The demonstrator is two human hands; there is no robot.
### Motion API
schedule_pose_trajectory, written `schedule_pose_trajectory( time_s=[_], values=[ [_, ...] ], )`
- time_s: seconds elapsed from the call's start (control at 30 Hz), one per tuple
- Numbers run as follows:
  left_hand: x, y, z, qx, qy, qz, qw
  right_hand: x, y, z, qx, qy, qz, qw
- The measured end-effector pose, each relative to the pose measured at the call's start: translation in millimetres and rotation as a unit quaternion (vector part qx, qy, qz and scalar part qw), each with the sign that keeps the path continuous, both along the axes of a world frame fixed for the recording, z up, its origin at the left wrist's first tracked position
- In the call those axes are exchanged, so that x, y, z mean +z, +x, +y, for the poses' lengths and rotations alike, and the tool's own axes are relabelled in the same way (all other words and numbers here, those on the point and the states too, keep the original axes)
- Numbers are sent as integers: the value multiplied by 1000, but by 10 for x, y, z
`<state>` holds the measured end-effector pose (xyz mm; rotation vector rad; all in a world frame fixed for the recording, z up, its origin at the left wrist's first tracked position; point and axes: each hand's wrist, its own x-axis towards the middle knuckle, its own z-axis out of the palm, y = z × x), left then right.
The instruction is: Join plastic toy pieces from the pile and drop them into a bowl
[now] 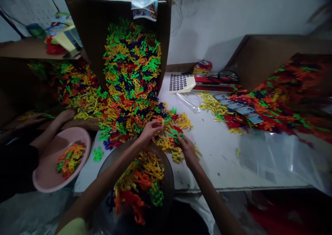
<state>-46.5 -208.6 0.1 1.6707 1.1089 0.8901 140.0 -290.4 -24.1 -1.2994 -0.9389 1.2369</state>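
Note:
My left hand (pixel 150 130) reaches over the near edge of the heap, its fingers pinched on a small yellow plastic piece (pixel 163 123). Facing it, my right hand (pixel 187 147) has its fingertips closed on a bright green plastic piece (pixel 176 134). Loose yellow pieces (pixel 177 154) lie on the white table just below and between the hands. Under my left forearm sits a dark round basin (pixel 169 169), partly filled with yellow, orange, green and red plastic pieces (pixel 141 178). The exact shape of the pieces is too small to tell.
A tipped cardboard box (pixel 89 30) spills mixed pieces (pixel 132 72) onto the white table (pixel 207 165). At left, another person's hand (pixel 66 115) is beside a pink basin (pixel 43 169). To the right are a sticker sheet (pixel 181 82), printed cards (pixel 241 108), clear plastic bags (pixel 280 155) and another pile (pixel 290 89).

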Motion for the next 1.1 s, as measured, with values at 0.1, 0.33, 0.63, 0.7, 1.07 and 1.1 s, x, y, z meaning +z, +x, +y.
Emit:
schedule_pose_trajectory(
  time_s=[0.1, 0.33, 0.63, 0.7, 1.07, 1.1],
  values=[
    [231, -93, -297, 54, -107, -175, 977, 121, -129, -21, 16, 25, -34, 999],
    [371, -135, -545, 107, -85, -224, 965, 365, -351, -109, 54, 70, -65, 994],
    [372, -130, -559, 95, -60, -189, 976, 375, -348, -131, 47, 88, -59, 993],
    [396, -161, -560, 99, -62, -215, 970, 403, -343, -139, 41, 88, -59, 994],
    [610, -318, -639, 26, 80, 19, 996, 394, -310, -134, 32, 99, -107, 989],
    [596, -308, -638, 30, 69, 6, 997, 379, -317, -135, 32, 100, -111, 988]
  ],
)
